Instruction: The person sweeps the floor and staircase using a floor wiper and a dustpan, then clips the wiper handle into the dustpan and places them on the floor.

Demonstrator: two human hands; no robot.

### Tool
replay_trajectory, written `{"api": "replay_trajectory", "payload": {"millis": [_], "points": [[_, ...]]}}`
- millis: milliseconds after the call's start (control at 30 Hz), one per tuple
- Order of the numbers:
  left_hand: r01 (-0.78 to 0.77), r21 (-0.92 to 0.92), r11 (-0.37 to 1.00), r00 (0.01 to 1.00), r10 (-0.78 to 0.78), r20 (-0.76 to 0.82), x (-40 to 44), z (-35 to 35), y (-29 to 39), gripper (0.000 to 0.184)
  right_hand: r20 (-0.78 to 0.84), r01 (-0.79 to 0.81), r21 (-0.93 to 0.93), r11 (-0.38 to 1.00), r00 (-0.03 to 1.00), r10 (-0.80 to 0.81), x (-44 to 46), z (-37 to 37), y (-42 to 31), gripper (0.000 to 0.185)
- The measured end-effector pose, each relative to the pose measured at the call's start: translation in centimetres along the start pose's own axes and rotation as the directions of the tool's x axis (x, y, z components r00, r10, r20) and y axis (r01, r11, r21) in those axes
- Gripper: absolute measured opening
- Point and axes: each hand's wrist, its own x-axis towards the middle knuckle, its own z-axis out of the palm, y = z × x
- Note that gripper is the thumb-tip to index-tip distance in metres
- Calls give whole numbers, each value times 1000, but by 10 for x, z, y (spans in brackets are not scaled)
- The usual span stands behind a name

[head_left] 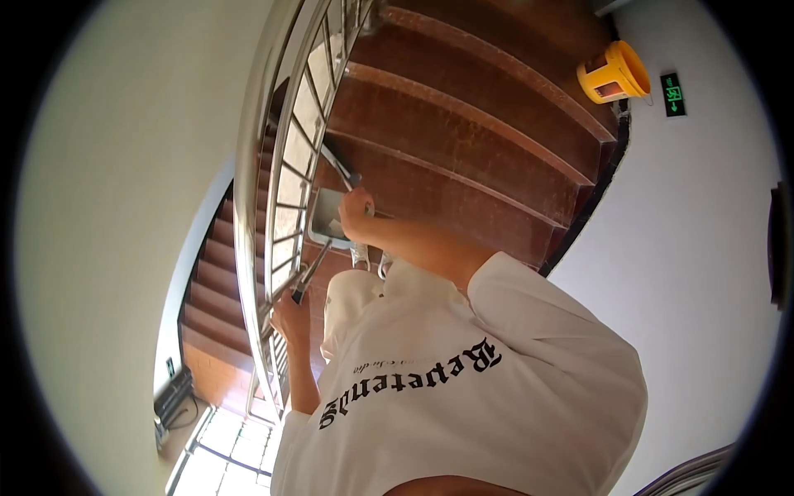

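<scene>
In the head view, the right hand (357,217) was curled nearly closed around the dark end of a slim rod (337,163), which slanted away toward the railing; the finger details were too small to tell. The left hand (289,318), lower and closer to the railing, was also curled, its fingers around the dark grip of a long-handled dustpan (327,207). The pan was a pale grey, smooth, boxy tray with rounded corners and a raised rim. It lay just beside the right hand, partly hidden by it, and beyond the left hand, joined to it by the thin, straight handle.

The shiny, tubular metal handrail (246,165) curved past the left hand, with slender bars beneath; whether hand and metal touched could not be told. Broad reddish-brown steps (463,140), hard and scuffed, with worn, paler edges, fanned out beyond the right hand, and a narrower flight (223,264) ran on the other side of the railing. Pale shoes (361,256) showed near the pan, below soft cream trousers (351,302) and a white shirt (496,405) with black lettering. A rounded, yellow-orange bucket (608,74) stood well apart from both hands, near a green-lit sign (673,94) on the smooth pale wall (695,207).
</scene>
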Motion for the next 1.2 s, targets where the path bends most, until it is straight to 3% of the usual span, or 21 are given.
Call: {"api": "replay_trajectory", "payload": {"millis": [200, 267, 300, 400, 467, 567, 733, 800, 833, 933, 967, 1200], "points": [[-27, -29, 999, 998, 25, -66, -23, 20, -2, 35, 11, 103, -50, 993, 995, -103, -37, 16, 24, 31], [-5, -41, 999, 996, 2, -84, -29, 25, -5, 33, -160, -112, 30, 993, 980, 116, -38, 44, 20, 30], [17, -34, 999, 997, -19, -80, -31, 26, -7, 32, -98, 7, -27, 1000, 995, -10, -41, 44, 30, 28], [-2, -75, 997, 997, -4, -72, -43, 28, -25, 33, -83, 104, -122, 987, 990, -114, -59, 50, 48, 30], [-36, -49, 998, 996, 32, -85, -48, 36, -43, 32, -109, 76, -110, 991, 990, -88, -66, 57, 57, 34], [-50, -70, 996, 998, 47, -50, -57, 30, -65, 25, -76, 216, -194, 957, 969, -234, -85, 48, 71, 38], [-28, -43, 999, 999, 29, 32, -52, 58, -111, 28, -133, 134, -91, 987, 980, -145, -97, 84, 47, 31], [-98, -24, 995, 992, 96, -77, -46, 77, -129, 28, -110, 183, -262, 948, 970, -218, -105, 96, 37, 55], [-107, -4, 994, 993, 106, -48, -42, 87, -140, 28, -264, 108, -321, 941, 944, -199, -117, 104, 33, 46], [-97, 65, 993, 995, 98, -7, -40, 99, -152, 29, -280, 89, -347, 934, 940, -193, -142, 115, 21, 43], [-153, 61, 986, 987, 156, -35, -39, 104, -157, 31, -279, 84, -347, 934, 942, -189, -145, 117, 17, 43], [-169, 39, 985, 985, 170, -30, -30, 128, -188, 34, -328, 52, -334, 941, 929, -168, -181, 127, 5, 44]]}}
